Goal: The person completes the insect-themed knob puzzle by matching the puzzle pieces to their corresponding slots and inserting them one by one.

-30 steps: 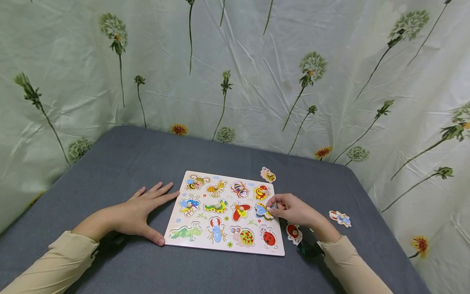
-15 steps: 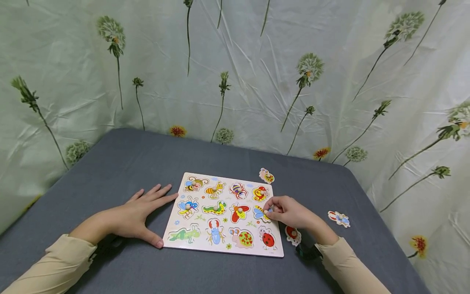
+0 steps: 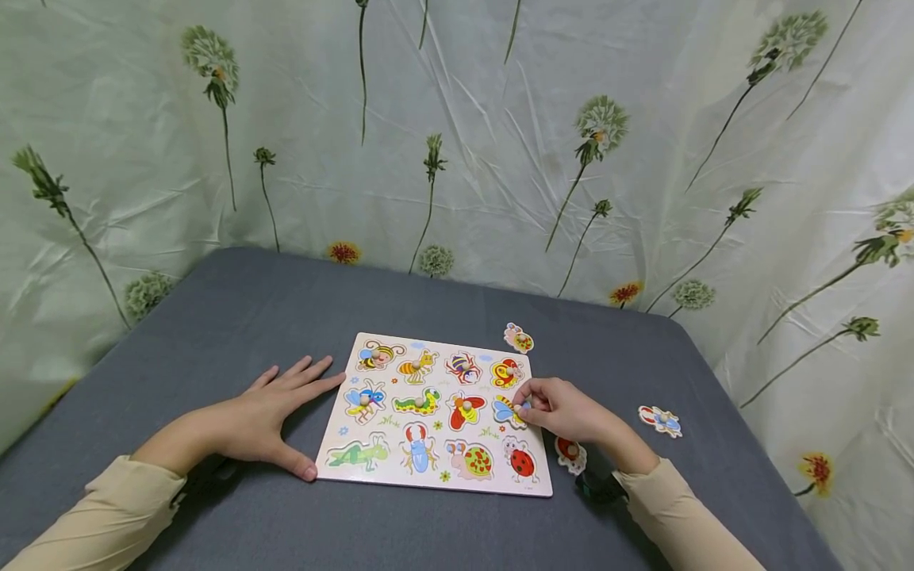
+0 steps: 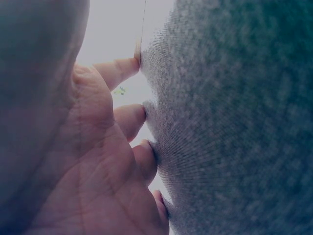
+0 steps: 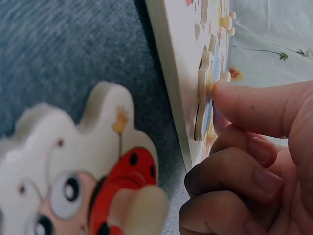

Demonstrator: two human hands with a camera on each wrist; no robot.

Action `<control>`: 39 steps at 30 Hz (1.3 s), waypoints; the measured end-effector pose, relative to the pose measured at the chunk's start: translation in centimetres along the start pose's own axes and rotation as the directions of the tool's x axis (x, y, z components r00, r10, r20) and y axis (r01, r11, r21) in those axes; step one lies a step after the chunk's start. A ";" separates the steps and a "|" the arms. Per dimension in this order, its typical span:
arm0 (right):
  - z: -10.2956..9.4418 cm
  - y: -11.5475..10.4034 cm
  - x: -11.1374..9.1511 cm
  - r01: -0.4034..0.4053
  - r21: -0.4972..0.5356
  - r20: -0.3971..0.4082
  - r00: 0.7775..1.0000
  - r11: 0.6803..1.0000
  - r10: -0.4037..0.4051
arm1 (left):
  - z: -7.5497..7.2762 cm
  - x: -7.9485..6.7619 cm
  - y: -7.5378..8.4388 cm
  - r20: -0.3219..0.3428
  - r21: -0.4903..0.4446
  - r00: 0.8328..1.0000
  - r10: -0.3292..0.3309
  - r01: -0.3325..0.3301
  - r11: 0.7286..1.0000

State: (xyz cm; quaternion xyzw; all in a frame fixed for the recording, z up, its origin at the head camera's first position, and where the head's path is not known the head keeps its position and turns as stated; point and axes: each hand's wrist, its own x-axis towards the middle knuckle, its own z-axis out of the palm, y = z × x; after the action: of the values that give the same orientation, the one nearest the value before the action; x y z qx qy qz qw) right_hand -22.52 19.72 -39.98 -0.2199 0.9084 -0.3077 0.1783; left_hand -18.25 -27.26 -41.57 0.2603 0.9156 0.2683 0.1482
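Note:
A pale wooden peg puzzle board (image 3: 443,485) with insect pictures lies on the table. My left hand (image 3: 267,416) is spread flat beside it, thumb at the near left corner and index fingertip at the left edge. With thumb and index finger, my right hand (image 3: 564,408) pinches a blue-winged, yellow-striped insect puzzle piece (image 3: 505,412) at the right end of the middle row. The right wrist view shows that insect piece (image 5: 204,98) standing slightly proud of the board face, with my other fingers curled. Knobbed pieces fill the top row and the rest of the middle row.
Three loose pieces lie on the grey table (image 3: 286,301): a snail (image 3: 519,339) behind the board, a stag beetle (image 3: 660,421) at right, and a ladybug (image 3: 570,455) by my right wrist. The bottom row shows printed pictures without knobs. A flowered curtain (image 3: 500,159) hangs behind.
The blue-winged piece has turned slightly and come into line with its outline on the board, still in my right fingers. My left hand keeps its place.

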 end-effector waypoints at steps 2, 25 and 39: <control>0.0 0.0 0.0 0.001 0.003 0.001 1.000 1.000 -0.001 | -0.1 0.0 0.0 -0.001 -0.001 1.000 -0.002 0.002 1.000; 0.1 0.2 0.0 0.036 0.027 0.022 0.999 0.999 -0.037 | 0.0 0.0 0.1 0.006 -0.013 1.000 -0.002 0.002 1.000; 0.0 0.0 0.0 0.023 0.104 0.045 0.999 0.994 -0.028 | 0.0 0.0 0.1 0.004 -0.004 1.000 -0.009 0.009 1.000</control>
State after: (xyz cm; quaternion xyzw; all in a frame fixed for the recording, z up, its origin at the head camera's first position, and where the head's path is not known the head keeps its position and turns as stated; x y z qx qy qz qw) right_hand -22.48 19.75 -40.02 -0.2289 0.8840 -0.3516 0.2064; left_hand -18.20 -27.23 -41.53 0.2565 0.9159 0.2690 0.1517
